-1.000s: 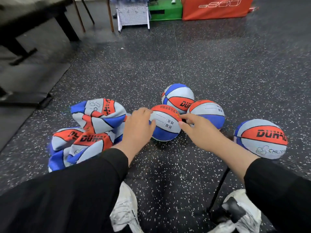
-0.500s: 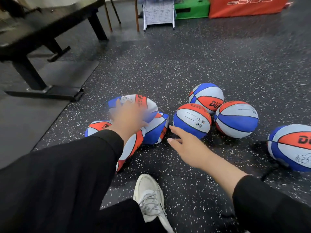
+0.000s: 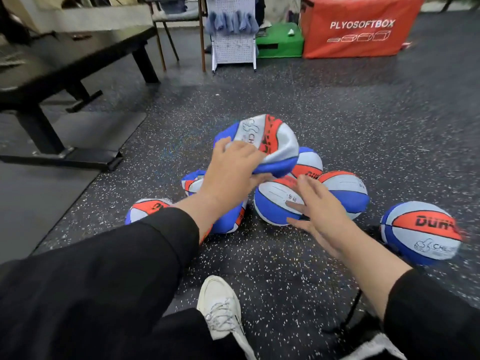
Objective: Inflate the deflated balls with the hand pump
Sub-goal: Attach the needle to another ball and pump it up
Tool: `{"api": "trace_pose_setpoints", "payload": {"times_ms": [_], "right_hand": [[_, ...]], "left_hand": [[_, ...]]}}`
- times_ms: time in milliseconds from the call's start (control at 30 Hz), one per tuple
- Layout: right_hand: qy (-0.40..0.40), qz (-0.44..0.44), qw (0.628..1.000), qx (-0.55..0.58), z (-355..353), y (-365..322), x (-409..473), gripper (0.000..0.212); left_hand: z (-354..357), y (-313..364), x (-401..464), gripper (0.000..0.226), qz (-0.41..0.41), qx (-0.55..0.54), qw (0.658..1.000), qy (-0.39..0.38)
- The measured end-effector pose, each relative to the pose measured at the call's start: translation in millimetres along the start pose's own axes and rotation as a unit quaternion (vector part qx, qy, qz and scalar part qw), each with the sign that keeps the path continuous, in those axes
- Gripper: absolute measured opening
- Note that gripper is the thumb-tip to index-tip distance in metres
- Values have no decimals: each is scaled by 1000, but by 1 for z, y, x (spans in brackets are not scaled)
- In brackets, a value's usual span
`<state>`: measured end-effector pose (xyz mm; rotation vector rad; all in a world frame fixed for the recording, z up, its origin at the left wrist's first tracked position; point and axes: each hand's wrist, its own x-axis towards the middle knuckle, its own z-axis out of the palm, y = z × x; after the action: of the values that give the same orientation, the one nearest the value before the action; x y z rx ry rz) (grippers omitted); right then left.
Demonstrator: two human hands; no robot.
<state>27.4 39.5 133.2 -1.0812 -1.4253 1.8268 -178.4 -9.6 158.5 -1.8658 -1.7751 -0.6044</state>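
Left hand: a collapsed, deflated ball is gripped at its lower edge and held lifted above the cluster, fingers curled round the folded skin. "CH…" and a thumbs-up drawing are readable on its pale panel; red lettering is blurred.

Right hand: relaxed, fingers spread, nothing gripped; fingertips rest on a round ball (small printed characters there, too small to be read).

More round balls are packed touching behind and right of it; one shows "DU…" partly hidden. Two flat balls lie left, under the left forearm. A separate round ball sits apart at the right, marked "DUH…" and "CH…" beside a thumbs-up.

A thin black hose is seen near the right sleeve; the pump itself cannot be made out.

Open speckled floor is available ahead and to the right. Left side is bounded by a black bench and a mat edge. Far edge: orange box reading "PLYOSOFTBOX", green box, white rack. A white shoe lies below the hands.
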Motion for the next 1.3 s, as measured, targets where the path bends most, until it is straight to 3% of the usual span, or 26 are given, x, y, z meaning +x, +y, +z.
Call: {"api": "trace_pose_setpoints", "payload": {"times_ms": [67, 133, 267, 333, 400, 500, 533, 567, 600, 633, 667, 700, 733, 900, 1100, 1300], "right_hand": [[-3, 23, 996, 89, -14, -18, -14, 78], [-15, 31, 991, 127, -32, -29, -28, 68], [30, 16, 988, 150, -58, -30, -52, 41], [57, 1, 988, 142, -67, -24, -58, 34], [79, -6, 990, 117, -73, -15, -60, 27], [113, -3, 988, 101, -77, -3, -57, 26], [120, -3, 987, 103, -77, -1, -56, 26], [121, -5, 987, 108, -77, 0, -54, 26], [116, -7, 987, 112, -77, 1, -53, 26], [112, -11, 988, 110, -76, 2, -51, 27], [110, -15, 988, 103, -76, 3, -50, 29], [109, -16, 990, 94, -76, 5, -50, 30], [103, -12, 990, 91, -77, 7, -50, 31], [71, 21, 996, 46, -84, 13, -50, 32], [108, -33, 993, -44, -94, 2, -47, 47], [127, -98, 978, -131, -94, -4, -53, 17]], "left_hand": [[4, 32, -1, 27, 81, -2, 997, 15], [7, 63, -4, 25, 157, -1, 987, 35], [16, 97, -5, 30, 216, -40, 973, 74], [19, 102, -6, 38, 235, -119, 964, 48], [19, 106, -5, 41, 188, -198, 962, 24], [19, 109, 3, 60, -90, -248, 965, 6], [21, 107, 7, 69, -206, -267, 941, -23], [20, 105, 11, 78, -319, -307, 894, -70], [20, 102, 12, 85, -421, -369, 820, -122], [19, 101, 12, 86, -499, -447, 722, -173], [20, 99, 10, 79, -545, -514, 623, -224], [19, 99, 6, 68, -549, -560, 562, -263], [21, 101, 3, 57, -533, -588, 539, -281], [35, 112, -2, 38, -525, -604, 569, -190], [28, 112, 0, 39, -427, -568, 688, -147], [15, 115, 1, 27, -394, -590, 692, -131]]}}
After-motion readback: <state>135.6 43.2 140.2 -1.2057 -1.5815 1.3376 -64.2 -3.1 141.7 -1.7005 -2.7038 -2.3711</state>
